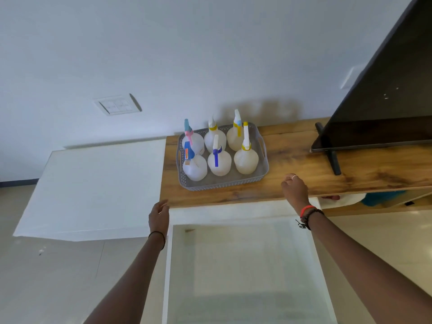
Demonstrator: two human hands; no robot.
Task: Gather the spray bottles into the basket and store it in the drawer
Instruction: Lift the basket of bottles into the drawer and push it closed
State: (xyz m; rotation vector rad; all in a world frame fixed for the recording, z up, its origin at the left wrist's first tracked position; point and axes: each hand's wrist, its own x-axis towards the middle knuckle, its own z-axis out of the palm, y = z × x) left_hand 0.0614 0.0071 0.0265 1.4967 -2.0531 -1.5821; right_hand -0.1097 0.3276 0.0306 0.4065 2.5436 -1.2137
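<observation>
Six spray bottles are seen standing upright in two rows of three inside a grey perforated basket [223,182], which rests on the wooden worktop [292,157] near its left end. Front row: blue-trigger bottle [194,167], bottle with a dark-blue trigger [219,162], yellow-collared bottle [246,159]. Back row: pink-and-blue-topped bottle [193,141] and two further yellow-collared bottles [215,137]. A white drawer [245,265] is pulled open below the worktop edge and nothing is seen inside it. The left hand [159,215] is held at the front-left corner of the worktop, fingers loosely apart, gripping nothing. The right hand [295,189] is raised over the front edge, just right of the basket, fingers curled but empty. A dark television [374,108] stands at the right.
</observation>
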